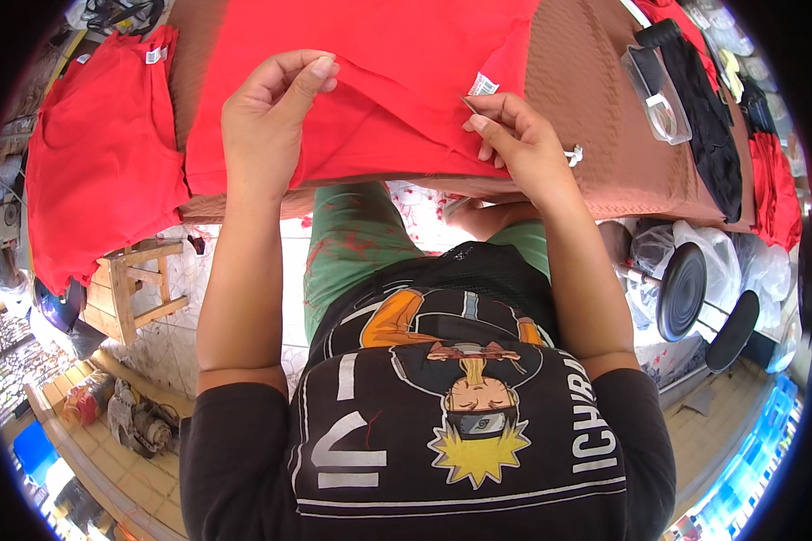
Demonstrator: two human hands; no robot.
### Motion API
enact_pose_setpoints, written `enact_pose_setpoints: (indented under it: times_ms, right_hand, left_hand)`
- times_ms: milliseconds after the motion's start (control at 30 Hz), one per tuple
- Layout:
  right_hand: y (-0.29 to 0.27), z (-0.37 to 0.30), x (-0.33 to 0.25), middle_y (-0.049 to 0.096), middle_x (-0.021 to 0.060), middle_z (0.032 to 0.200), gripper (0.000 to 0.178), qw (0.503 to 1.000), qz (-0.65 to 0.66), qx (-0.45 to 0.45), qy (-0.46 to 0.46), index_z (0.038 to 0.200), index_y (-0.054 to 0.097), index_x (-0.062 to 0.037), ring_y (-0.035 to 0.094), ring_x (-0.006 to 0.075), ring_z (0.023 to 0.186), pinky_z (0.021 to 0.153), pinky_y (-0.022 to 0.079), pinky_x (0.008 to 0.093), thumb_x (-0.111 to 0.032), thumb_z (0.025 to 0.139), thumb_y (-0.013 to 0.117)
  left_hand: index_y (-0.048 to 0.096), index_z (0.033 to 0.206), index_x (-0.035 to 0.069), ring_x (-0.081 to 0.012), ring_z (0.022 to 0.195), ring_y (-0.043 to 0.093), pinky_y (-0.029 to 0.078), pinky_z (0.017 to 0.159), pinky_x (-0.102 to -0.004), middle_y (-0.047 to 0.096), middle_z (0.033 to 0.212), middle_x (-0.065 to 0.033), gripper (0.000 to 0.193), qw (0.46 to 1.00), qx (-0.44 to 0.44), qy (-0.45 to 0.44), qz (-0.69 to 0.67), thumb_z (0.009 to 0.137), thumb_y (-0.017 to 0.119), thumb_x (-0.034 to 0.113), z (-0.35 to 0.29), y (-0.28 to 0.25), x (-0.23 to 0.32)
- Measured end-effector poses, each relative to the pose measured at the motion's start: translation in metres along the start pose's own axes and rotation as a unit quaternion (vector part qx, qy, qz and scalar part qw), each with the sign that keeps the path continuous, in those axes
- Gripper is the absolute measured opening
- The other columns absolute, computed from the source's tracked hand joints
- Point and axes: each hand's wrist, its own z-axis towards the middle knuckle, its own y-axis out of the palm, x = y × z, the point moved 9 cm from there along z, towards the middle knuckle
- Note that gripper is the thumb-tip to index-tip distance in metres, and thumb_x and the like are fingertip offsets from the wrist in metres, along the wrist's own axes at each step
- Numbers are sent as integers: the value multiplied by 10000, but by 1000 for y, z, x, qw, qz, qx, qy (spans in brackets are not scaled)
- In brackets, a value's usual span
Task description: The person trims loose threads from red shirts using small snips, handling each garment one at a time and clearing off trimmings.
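A red garment (379, 36) is spread over the brown-covered table in front of me, with a white label (483, 85) near its right edge. My left hand (266, 126) is raised over the cloth, thumb and forefinger pinched together at the upper end of a lifted red fold (397, 104). Close to the label, my right hand (523, 149) has its fingers curled, with a thin, pointed metal piece (468, 105) sticking out from between thumb and forefinger. Its exact kind is too small to tell.
Another red garment (104, 149) hangs over the table's left edge above a wooden stool (131, 293). To the right lie a clear plastic box (656, 95) and black cloth (708, 135) on the brown cover (573, 77). Plastic bags (708, 257) are below.
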Motion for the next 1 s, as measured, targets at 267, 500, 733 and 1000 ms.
enact_pose_setpoints:
  times_ms: [267, 500, 733, 1000]
  right_hand:
    - [19, 1, -42, 639, 100, 941, 245, 957, -213, 52, -190, 1091, 588, -47, 612, 248, 791, 693, 484, 365, -108, 857, 624]
    - [62, 19, -85, 609, 116, 930, 213, 886, -310, 44, -342, 1030, 592, -61, 602, 315, 866, 712, 480, 423, -86, 820, 617]
    - [83, 35, -83, 609, 110, 888, 168, 867, -336, 40, -365, 986, 592, -57, 601, 319, 840, 683, 474, 433, -95, 823, 607]
    - [79, 39, -83, 616, 117, 886, 147, 871, -353, 55, -338, 975, 593, -69, 603, 328, 823, 690, 476, 439, -115, 836, 597]
  left_hand:
    - [656, 1012, -19, -125, 850, 648, 486, 795, -226, 689, 917, -81, 183, 998, 43, 34, -39, 878, 652, 107, 4, -17, -6]
    - [655, 1010, 5, -120, 840, 665, 463, 698, -211, 702, 919, -73, 202, 996, 45, 5, -72, 889, 645, 167, 8, -14, -14]
    - [651, 1009, -2, -119, 835, 662, 479, 726, -225, 701, 908, -80, 201, 997, 30, -5, -74, 883, 653, 154, 7, -12, -15]
    - [687, 972, 16, -147, 854, 675, 499, 816, -271, 706, 933, -81, 151, 986, -164, -25, 27, 866, 646, 116, -12, 4, -3]
